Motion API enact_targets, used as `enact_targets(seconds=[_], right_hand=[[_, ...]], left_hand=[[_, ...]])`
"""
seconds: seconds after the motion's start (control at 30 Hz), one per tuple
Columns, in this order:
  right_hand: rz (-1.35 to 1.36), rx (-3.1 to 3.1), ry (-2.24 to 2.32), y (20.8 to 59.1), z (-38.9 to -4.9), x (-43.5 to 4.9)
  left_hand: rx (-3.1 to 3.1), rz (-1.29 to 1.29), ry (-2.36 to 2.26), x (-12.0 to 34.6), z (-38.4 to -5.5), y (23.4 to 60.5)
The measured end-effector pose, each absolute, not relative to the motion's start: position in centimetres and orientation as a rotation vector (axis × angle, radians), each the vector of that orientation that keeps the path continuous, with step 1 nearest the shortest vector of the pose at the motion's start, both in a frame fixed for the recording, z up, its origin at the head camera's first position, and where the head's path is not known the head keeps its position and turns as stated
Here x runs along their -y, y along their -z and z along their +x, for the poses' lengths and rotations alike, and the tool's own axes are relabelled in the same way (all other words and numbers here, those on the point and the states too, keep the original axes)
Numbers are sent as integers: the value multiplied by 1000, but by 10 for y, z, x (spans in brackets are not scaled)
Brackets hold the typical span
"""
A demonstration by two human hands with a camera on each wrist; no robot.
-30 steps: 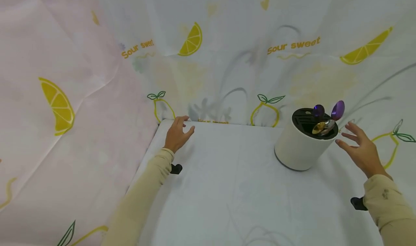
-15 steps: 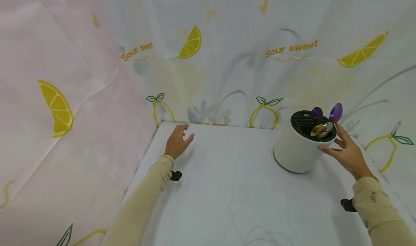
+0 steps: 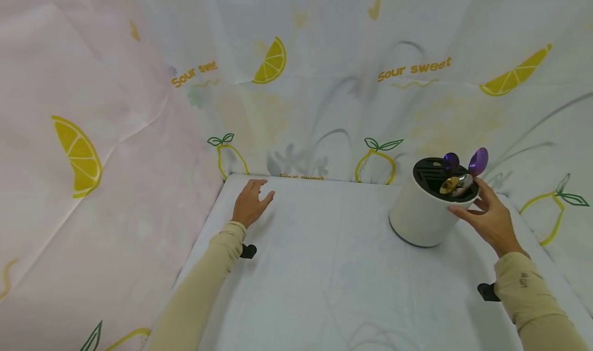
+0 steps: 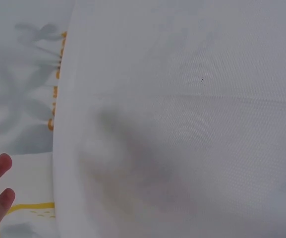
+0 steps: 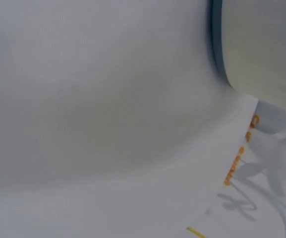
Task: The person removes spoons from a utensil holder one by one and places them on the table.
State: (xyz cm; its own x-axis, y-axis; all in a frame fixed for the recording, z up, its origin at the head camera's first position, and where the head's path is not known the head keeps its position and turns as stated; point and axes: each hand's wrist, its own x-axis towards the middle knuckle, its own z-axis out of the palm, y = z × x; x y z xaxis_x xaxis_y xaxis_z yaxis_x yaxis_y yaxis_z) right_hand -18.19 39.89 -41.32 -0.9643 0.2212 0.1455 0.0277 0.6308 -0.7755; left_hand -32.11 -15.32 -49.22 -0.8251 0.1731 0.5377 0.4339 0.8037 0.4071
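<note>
A white cylindrical utensil holder (image 3: 419,214) with a black slotted top (image 3: 428,173) stands at the table's back right. Out of its top stick two purple spoons (image 3: 478,161), a gold spoon (image 3: 449,186) and a silver spoon (image 3: 465,181). My right hand (image 3: 495,225) grips the holder's right side near the rim, thumb in front and fingers round behind, partly hidden. The holder's lower wall (image 5: 266,44) shows in the right wrist view, without the hand. At the back left, my left hand (image 3: 249,204) hovers over the table with loosely bent fingers, holding nothing.
A white cloth covers the table (image 3: 324,258). Behind it hangs a lemon-printed backdrop (image 3: 324,109), meeting the table's back edge just behind the holder. A pinkish sheet (image 3: 106,212) stands along the left side.
My right hand has moved left from beside the utensil holder and taken hold of its side near the rim. The left hand and the holder have stayed nearly in place.
</note>
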Motion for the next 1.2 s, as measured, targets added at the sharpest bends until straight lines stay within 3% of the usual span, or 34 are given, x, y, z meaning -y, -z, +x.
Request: enact_targets(seconds=[0.33, 0.53, 0.93, 1.2], right_hand=[[-227, 2596, -1186, 415, -180, -399], [-227, 2592, -1213, 417, -178, -400], [-210, 2580, -1244, 421, -182, -396], [-218, 2553, -1249, 422, -184, -394]], left_hand=[[2578, -489, 811, 131, -320, 488], [2542, -636, 783, 105, -328, 468], [2431, -982, 763, 29, -330, 414], [2320, -1207, 1057, -34, -319, 400]])
